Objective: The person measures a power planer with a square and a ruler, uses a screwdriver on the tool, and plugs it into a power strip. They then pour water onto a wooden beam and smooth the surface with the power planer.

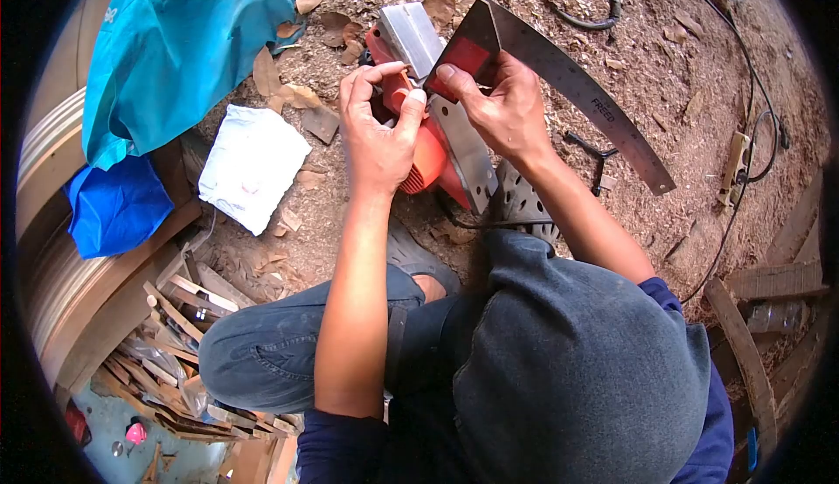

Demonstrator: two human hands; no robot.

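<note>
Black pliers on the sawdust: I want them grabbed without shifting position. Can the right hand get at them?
Probably yes: the black pliers lie uncovered beside the right forearm. But the right hand is pinching the steel square against the planer, so it isn't free.

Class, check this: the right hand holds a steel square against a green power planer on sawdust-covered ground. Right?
No. The head view shows the power planer is orange, not green; the right hand does hold the steel square against it.

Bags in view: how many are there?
3: a teal bag top left, a blue bag below it, a white bag beside the left hand on the orange planer; the right hand holds the steel square. More may be hidden off-frame.
</note>
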